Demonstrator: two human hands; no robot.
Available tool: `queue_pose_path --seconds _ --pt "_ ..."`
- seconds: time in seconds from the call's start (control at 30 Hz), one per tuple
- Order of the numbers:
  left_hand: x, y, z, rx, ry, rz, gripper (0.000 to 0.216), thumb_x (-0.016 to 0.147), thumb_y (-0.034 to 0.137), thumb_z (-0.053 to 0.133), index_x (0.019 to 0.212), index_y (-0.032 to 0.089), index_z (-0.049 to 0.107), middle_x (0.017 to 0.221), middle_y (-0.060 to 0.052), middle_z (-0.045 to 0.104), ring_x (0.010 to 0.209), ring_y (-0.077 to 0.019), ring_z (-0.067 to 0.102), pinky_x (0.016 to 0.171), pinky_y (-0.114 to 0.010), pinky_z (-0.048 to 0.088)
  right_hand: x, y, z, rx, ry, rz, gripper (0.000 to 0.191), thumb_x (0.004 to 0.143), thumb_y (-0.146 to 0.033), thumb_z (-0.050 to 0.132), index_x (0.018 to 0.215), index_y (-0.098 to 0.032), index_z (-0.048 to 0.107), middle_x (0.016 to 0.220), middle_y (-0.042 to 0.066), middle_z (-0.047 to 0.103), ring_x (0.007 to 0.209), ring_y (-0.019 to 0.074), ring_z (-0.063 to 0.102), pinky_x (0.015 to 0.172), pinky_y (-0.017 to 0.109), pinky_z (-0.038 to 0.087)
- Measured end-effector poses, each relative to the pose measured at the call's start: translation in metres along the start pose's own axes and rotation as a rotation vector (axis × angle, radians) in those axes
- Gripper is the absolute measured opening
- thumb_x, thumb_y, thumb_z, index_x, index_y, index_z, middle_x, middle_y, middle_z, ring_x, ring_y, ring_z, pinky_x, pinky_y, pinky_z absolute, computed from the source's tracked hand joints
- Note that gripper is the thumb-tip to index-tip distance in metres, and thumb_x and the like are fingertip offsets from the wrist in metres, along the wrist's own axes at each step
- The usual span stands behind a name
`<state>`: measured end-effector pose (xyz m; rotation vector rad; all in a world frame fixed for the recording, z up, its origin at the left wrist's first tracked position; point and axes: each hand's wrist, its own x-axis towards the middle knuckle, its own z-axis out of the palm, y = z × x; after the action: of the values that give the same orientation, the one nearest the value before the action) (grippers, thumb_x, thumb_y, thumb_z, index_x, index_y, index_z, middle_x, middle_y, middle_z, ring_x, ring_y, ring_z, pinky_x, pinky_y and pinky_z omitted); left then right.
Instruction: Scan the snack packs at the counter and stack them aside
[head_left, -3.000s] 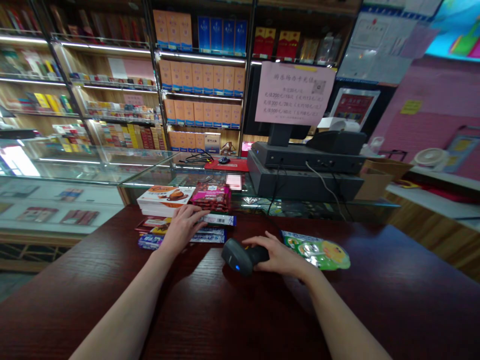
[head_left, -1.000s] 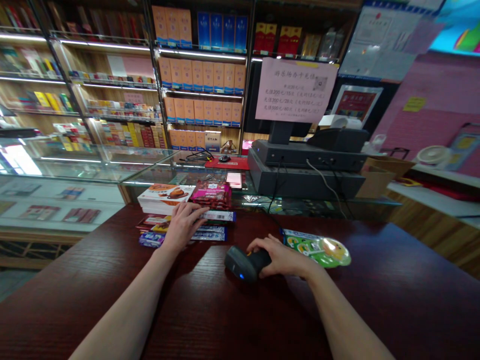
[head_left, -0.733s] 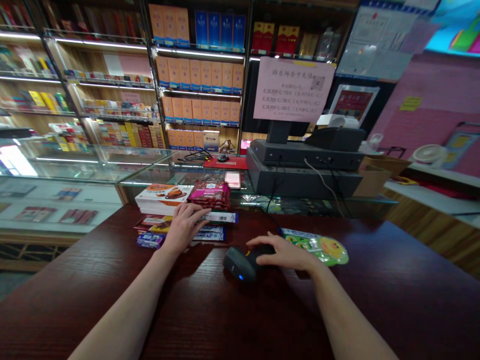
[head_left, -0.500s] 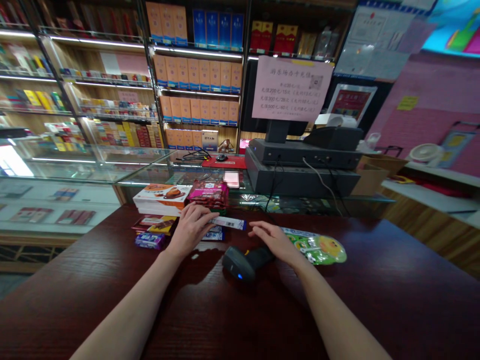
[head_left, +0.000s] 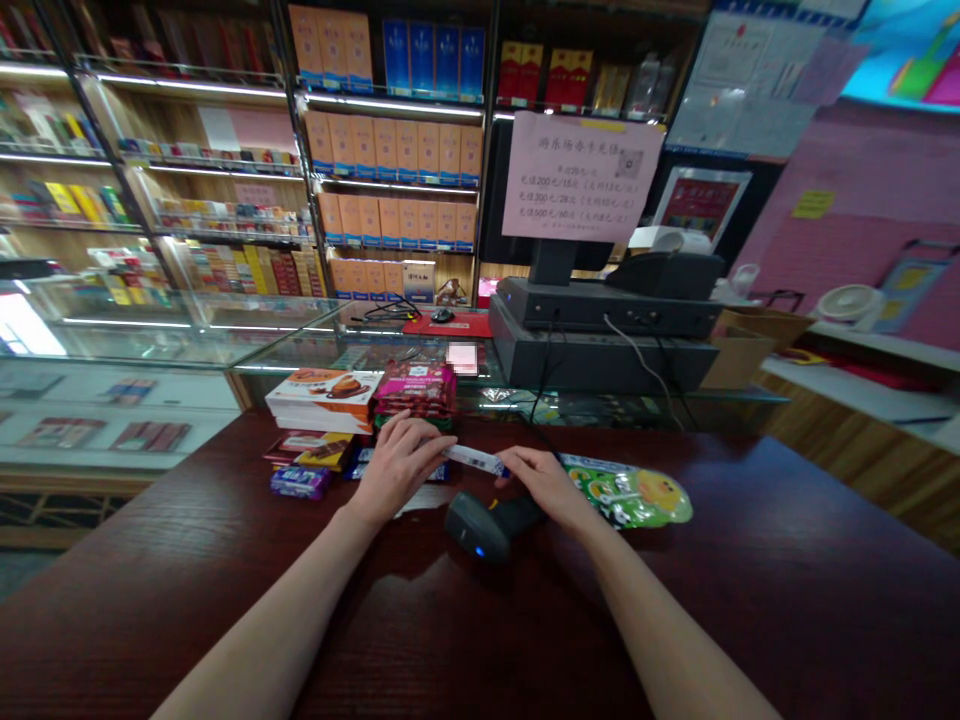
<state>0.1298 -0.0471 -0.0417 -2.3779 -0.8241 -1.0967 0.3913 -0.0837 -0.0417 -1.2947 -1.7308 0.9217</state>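
My left hand [head_left: 397,465] and my right hand [head_left: 546,482] each pinch one end of a slim blue-and-white pack [head_left: 474,459], lifted just above the dark wooden counter [head_left: 480,620]. A black barcode scanner [head_left: 480,528] lies on the counter right below my right hand, its blue light lit. Left of my left hand lie small snack bars [head_left: 307,465]. Behind them stand white cake boxes [head_left: 324,398] and a stack of pink packets [head_left: 416,390]. A green blister pack [head_left: 634,492] lies just right of my right hand.
A dark register terminal [head_left: 600,335] with a pink notice [head_left: 581,175] stands behind on a glass display case [head_left: 225,335], with cables running down. Shelves of boxed goods [head_left: 390,150] fill the back wall. A cardboard box [head_left: 739,355] sits at the right.
My right hand let go of the scanner, which stays on the counter, and took the right end of the slim pack. My left hand slid that pack rightwards out of the pile.
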Motion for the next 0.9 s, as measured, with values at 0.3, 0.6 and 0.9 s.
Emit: queue_pose_path --seconds 0.3,0.6,0.9 --pt "-0.0008 0.0015 -0.0002 -0.028 -0.035 -0.001 0.028 0.096 0.028 0.059 0.123 0.028 0.064 0.105 -0.003 0.070 0.105 -0.0178 0.061 0.114 -0.047 0.035 -0.0023 -0.0082 0.0002 0.105 0.031 0.044 0.043 0.089 -0.056 0.054 0.098 -0.019 0.075 0.084 0.003 0.074 0.087 0.0228 0.067 0.084 0.032 0.046" --pt "0.0008 0.0008 -0.0037 -0.017 -0.094 -0.072 0.026 0.097 0.032 0.057 0.121 0.026 0.064 0.108 -0.003 0.073 0.102 -0.0182 0.065 0.120 -0.051 0.025 -0.0020 -0.0063 -0.0054 0.092 0.081 -0.010 0.040 0.089 -0.053 0.058 0.104 -0.020 0.076 0.091 0.004 0.075 0.093 0.0232 0.067 0.090 0.035 0.047" --pt "-0.0029 -0.0078 -0.0075 -0.136 -0.290 -0.160 0.030 0.093 0.029 0.058 0.123 0.028 0.065 0.110 -0.002 0.074 0.106 -0.0193 0.066 0.125 -0.057 0.009 -0.0053 -0.0084 -0.0079 -0.141 0.172 -0.266 0.025 0.093 -0.039 0.061 0.110 -0.027 0.074 0.107 0.004 0.073 0.104 0.0217 0.065 0.096 0.036 0.046"
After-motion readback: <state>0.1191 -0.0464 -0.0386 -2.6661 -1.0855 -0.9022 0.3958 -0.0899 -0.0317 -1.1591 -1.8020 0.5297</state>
